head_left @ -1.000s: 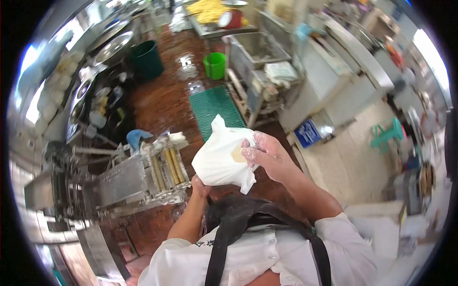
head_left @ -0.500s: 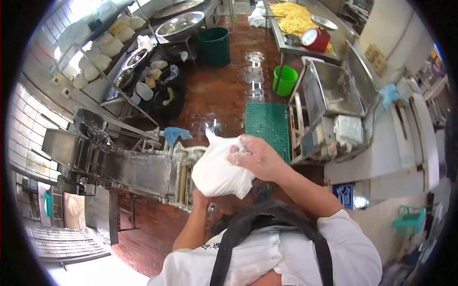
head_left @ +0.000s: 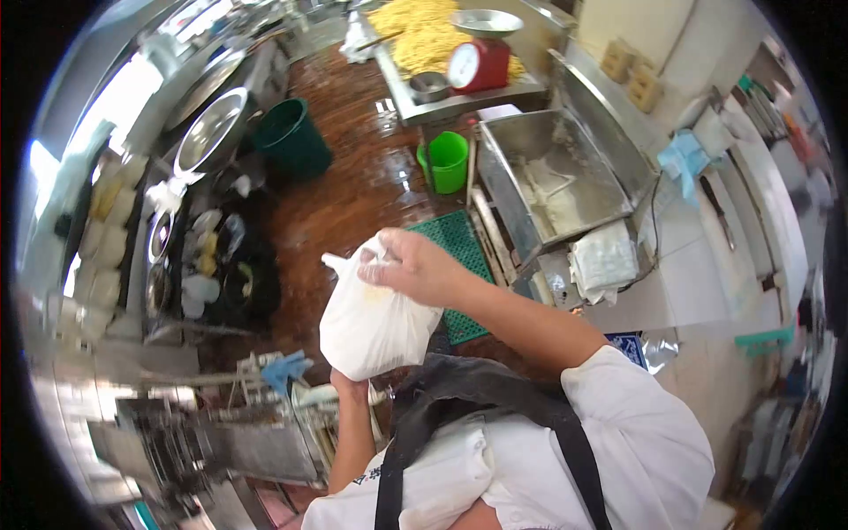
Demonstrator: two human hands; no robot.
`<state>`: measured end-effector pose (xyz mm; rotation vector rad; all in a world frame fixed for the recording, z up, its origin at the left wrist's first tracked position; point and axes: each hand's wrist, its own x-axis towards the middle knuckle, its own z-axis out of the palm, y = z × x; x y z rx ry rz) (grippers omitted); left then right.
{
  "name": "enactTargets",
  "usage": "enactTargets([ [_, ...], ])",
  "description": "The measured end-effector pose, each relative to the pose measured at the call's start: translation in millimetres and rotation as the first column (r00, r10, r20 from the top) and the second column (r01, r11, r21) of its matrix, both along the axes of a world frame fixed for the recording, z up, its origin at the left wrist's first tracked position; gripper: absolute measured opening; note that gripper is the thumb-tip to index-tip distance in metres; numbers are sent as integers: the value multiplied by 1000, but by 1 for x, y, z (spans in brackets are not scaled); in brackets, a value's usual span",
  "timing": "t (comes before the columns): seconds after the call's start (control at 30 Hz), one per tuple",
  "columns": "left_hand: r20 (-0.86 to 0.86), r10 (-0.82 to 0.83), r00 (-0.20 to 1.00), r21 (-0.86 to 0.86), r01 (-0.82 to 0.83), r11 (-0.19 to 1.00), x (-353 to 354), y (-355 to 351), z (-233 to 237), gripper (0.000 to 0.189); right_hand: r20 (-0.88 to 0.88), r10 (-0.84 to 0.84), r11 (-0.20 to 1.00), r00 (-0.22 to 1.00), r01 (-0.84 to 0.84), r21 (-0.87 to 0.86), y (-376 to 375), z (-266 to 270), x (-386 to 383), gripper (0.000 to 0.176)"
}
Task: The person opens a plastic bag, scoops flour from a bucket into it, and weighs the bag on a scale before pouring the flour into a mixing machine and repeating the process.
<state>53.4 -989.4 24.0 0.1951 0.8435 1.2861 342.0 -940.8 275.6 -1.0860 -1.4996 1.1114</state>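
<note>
A bulging white plastic bag (head_left: pixel 371 331) is held up in front of my chest, with a twisted tip sticking out at its upper left. My right hand (head_left: pixel 411 265) grips the bag near its top, fingers curled into the plastic and dusted with white powder. Underneath, my left hand (head_left: pixel 349 386) bears the bag from below; its fingers are hidden behind it. What the bag contains cannot be seen.
Yellow noodles (head_left: pixel 420 40) lie on a metal table with a red scale (head_left: pixel 480 66). Nearby are a steel basin (head_left: pixel 565 190), a lime bucket (head_left: pixel 446 163), a green mat (head_left: pixel 464 322) and a dark green bin (head_left: pixel 296 137). Machinery (head_left: pixel 238 450) stands at lower left.
My view has turned to the right, so the machine sits lower left and the noodle table and basin are closer. Both hands still hold the bag.
</note>
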Motion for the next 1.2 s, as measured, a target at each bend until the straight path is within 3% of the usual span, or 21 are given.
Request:
enactTargets([
  [0.03, -108, 17, 994, -117, -29, 993, 18, 36, 6, 44, 88, -104, 994, 991, 105, -12, 19, 5, 21, 32],
  [0.07, -161, -20, 987, -122, 0, 993, 31, 72, 10, 43, -58, -197, 980, 979, 196, -26, 41, -5, 36, 31],
  [0.13, -241, -73, 968, -125, 43, 991, 73, 140, 18, 40, -12, -343, 930, 939, 338, -148, 73, 1, 84, 28],
  [0.2, -277, -146, 950, -37, 141, 989, 122, 206, 43, 38, 10, -525, 839, 851, 520, -162, 99, -2, 130, 31],
  [0.23, -311, -172, 935, 10, 184, 983, 151, 238, 54, 38, -148, -599, 800, 787, 578, -163, 114, -14, 155, 28],
  [0.27, -281, -240, 929, 68, 268, 961, 170, 270, 51, 37, -117, -657, 752, 744, 636, -175, 122, -22, 186, 25],
  [0.3, -212, -339, 917, 143, 372, 917, 193, 299, 59, 35, -223, -754, 656, 618, 728, -201, 128, -28, 207, 23],
  [0.37, -217, -422, 880, 235, 467, 853, 245, 372, 26, 35, -184, -825, 561, 534, 814, -152, 130, -28, 254, 21],
  [0.4, -397, -429, 812, 96, 501, 860, 280, 396, 44, 32, -222, -834, 543, 505, 821, -175, 131, -33, 280, 21],
  [0.43, -334, -442, 833, 270, 534, 802, 305, 437, 9, 30, -256, -843, 525, 472, 827, -203, 131, -44, 304, 22],
  [0.47, -377, -388, 841, 228, 490, 842, 347, 434, 44, 25, -289, -852, 504, 435, 831, -236, 132, -57, 323, 22],
  [0.5, -479, -318, 818, 364, 514, 777, 385, 451, 35, 21, -261, -874, 471, 410, 846, -250, 135, -69, 339, 25],
  [0.53, -833, -259, 489, 221, 724, 654, 408, 447, 76, 22, -239, -895, 434, 377, 861, -266, 137, -83, 351, 25],
  [0.6, -643, -414, 644, 287, 704, 650, 462, 442, 82, 26, -197, -929, 361, 314, 887, -288, 143, -114, 377, 26],
  [0.7, -821, -342, 458, 201, 792, 576, 513, 454, 68, 25, -112, -955, 296, 274, 880, -370, 147, -167, 424, 22],
  [0.8, -911, -276, 306, 157, 877, 453, 538, 442, 98, 29, 35, -974, 189, 226, 881, -434, 145, -208, 453, 23],
  [0.9, -960, -182, 214, 135, 920, 368, 558, 450, 92, 29, 230, -948, 74, 219, 857, -511, 144, -216, 460, 22],
  [1.0, -977, -122, 173, 145, 967, 211, 569, 459, 97, 28, 735, -671, -2, 95, 991, -130, 150, -243, 460, 25],
  [1.1, -988, -91, 128, 122, 991, 61, 577, 461, 99, 28, 704, -673, 41, -227, 938, 343, 176, -214, 421, 37],
  [1.17, -990, -84, 112, 115, 993, -27, 585, 463, 103, 28, 622, -780, 233, -67, 892, 387, 211, -163, 384, 39],
  [1.2, -989, -90, 113, 119, 990, -71, 587, 464, 108, 29, 653, -755, 324, 65, 902, 286, 233, -151, 363, 36],
])
